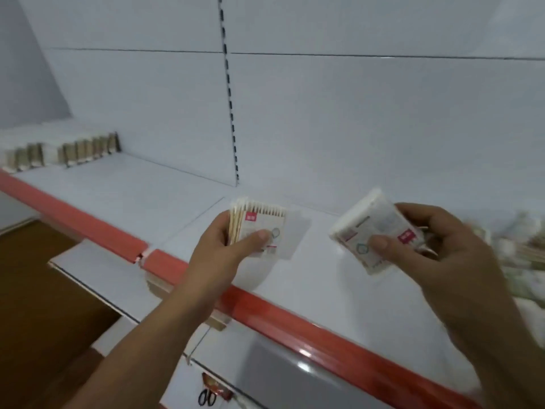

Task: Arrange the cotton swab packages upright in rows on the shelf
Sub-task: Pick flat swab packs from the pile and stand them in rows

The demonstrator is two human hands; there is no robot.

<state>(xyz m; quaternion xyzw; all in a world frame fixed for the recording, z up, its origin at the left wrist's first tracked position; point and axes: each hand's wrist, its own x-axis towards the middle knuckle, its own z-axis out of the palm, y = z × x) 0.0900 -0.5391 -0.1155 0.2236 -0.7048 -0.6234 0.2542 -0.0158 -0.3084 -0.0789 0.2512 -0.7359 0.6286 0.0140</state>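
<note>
Forearms sit closest, so those first: the left forearm is stretched up and across the red strip, and the right forearm is brought in steeply from the lower right corner.

A pack is gripped in the left hand, thumb pressed flat on the label and fingers tucked behind. It's held upright with the swab tips up, just over the shelf, probably so it can be set down standing without any re-turning.

A second pack is pinched in the right hand, thumb on the front and fingers curled round the back edge. This one is tilted over and held clear of the shelf (looks like it's being kept ready as the next one, though that's a guess). The two packs are kept apart, not touching.

Further out, a blurry pile of loose packs is seen at the right edge, handy for that hand. A row already stood upright is lined against the back panel at far left, well away from both hands, so plenty of the task is judged left to do.
</note>
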